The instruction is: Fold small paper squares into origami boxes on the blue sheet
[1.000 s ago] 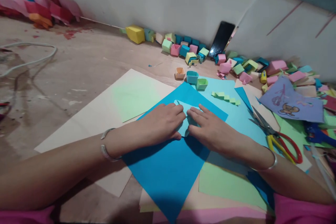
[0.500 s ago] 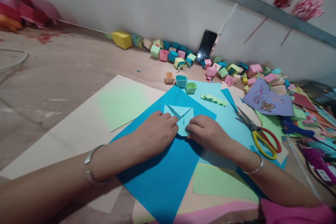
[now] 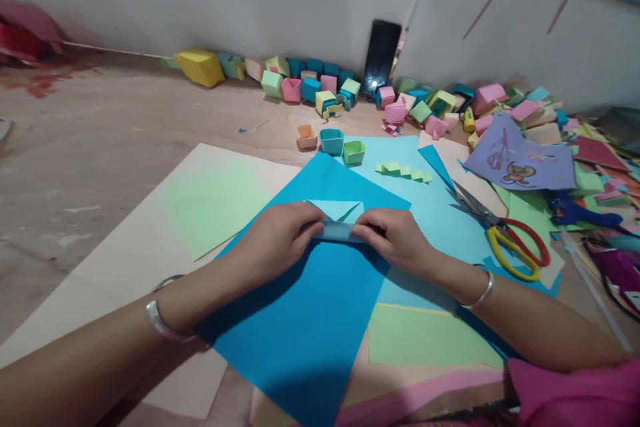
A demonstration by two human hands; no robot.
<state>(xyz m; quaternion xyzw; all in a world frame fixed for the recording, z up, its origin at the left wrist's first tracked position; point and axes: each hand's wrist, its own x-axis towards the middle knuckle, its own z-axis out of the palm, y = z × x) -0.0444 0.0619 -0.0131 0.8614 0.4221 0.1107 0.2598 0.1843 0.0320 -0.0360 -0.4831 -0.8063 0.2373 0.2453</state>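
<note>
A small light-blue folded paper [image 3: 336, 219] lies on a large bright-blue sheet [image 3: 305, 307]. My left hand [image 3: 277, 239] pinches its left end and my right hand [image 3: 397, 240] pinches its right end, fingers curled. The near edge of the paper is lifted and rolled up towards the far side between my thumbs and fingers. Both wrists wear a silver bangle.
Red-and-yellow scissors [image 3: 505, 237] lie to the right on pale-blue paper [image 3: 440, 213]. Small paper boxes [image 3: 331, 140] sit beyond the sheet; several more line the wall beside a propped black phone [image 3: 381, 57]. A purple drawing [image 3: 520, 161] and paper scraps crowd the right. A cream sheet [image 3: 125, 260] lies left.
Both hands have slid to the paper's near edge and folded it upward; the open triangle-flap face seen before is now partly covered. The camera view shifted slightly.
</note>
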